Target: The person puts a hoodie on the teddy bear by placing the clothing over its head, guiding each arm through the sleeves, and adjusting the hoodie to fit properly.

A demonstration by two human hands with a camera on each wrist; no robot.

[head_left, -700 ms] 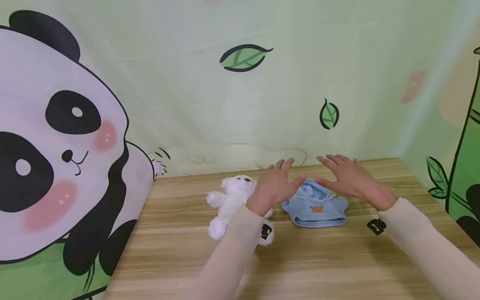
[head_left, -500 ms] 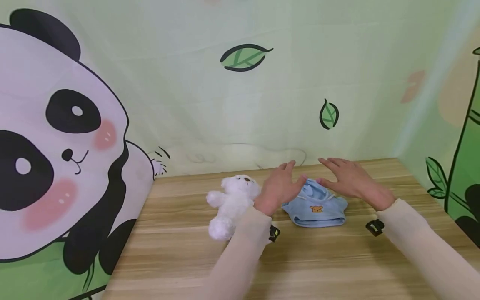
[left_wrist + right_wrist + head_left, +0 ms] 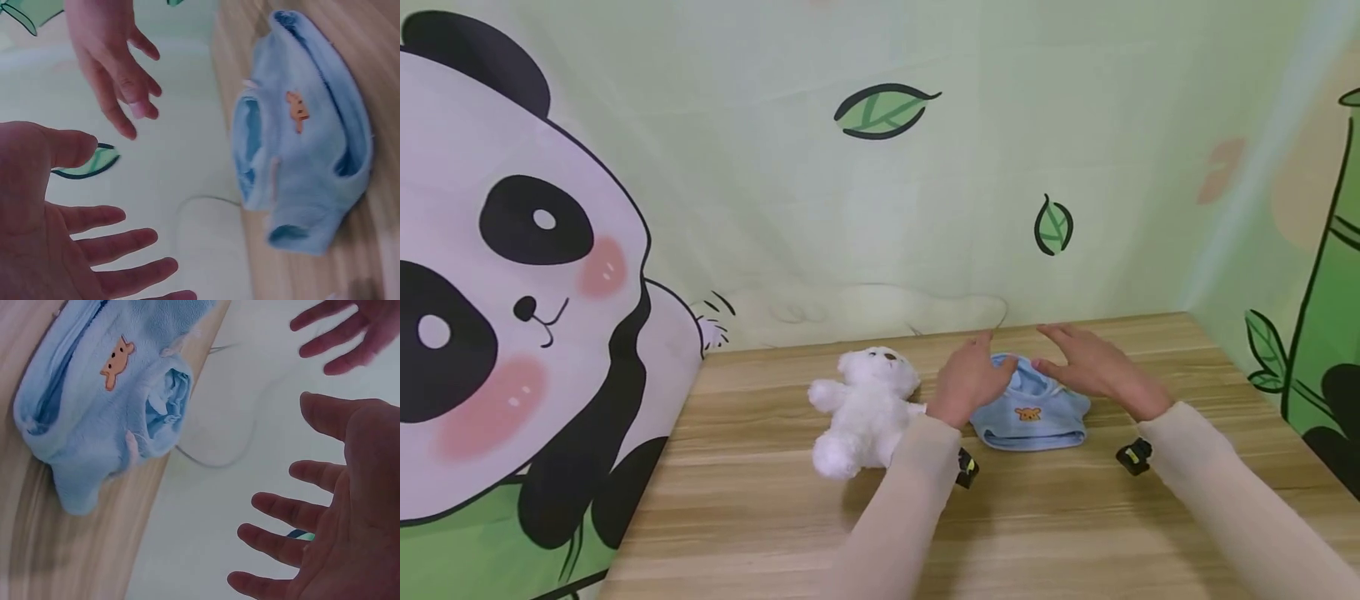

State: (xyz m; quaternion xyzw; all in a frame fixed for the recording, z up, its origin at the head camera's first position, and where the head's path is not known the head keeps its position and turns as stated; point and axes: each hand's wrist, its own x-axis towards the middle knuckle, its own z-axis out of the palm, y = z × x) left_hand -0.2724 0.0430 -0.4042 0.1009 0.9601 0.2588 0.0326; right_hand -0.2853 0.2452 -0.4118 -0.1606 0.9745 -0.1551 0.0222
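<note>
A small light-blue doll hoodie with an orange bear patch lies on the wooden table, its hem toward the person. My left hand hovers over its left side, fingers spread and holding nothing. Over its right side, my right hand is held palm inward, also with straight, parted fingers. Both wrist views show a gap between the hands and the hoodie. Left of the hoodie, a white teddy bear lies on its back, partly hidden by my left forearm.
The wooden table meets a pale green cloth backdrop printed with leaves and a large panda. A dark wrist camera hangs below the right sleeve.
My left hand has moved right, from beside the bear to over the hoodie, uncovering more of the bear. The right hand has lowered slightly. The bear and hoodie stay put.
</note>
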